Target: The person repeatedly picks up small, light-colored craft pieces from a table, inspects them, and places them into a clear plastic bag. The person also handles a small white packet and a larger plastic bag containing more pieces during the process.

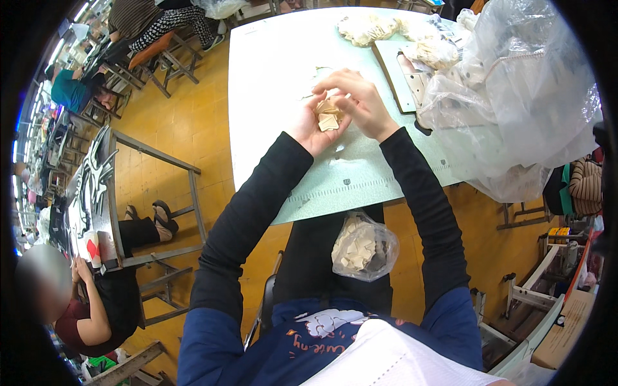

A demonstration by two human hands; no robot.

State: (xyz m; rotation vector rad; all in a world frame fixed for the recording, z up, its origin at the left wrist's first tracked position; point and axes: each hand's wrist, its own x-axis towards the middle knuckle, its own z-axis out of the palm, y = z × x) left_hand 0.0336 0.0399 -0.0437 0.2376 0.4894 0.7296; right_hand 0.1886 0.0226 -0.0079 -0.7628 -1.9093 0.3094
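My left hand [311,122] is cupped palm up above the pale green table [270,77] and holds a small stack of beige cut pieces [328,118]. My right hand [357,96] curls over the same stack, fingertips pinching at the top pieces. Both forearms wear black sleeves. On my lap rests a clear plastic bag [365,248] filled with several similar beige pieces.
A large crumpled clear plastic bag [515,103] covers the table's right side. A flat board template [402,74] and heaps of beige pieces [368,27] lie at the far edge. A person sits at a metal-framed table [103,193] on the left; others sit further back.
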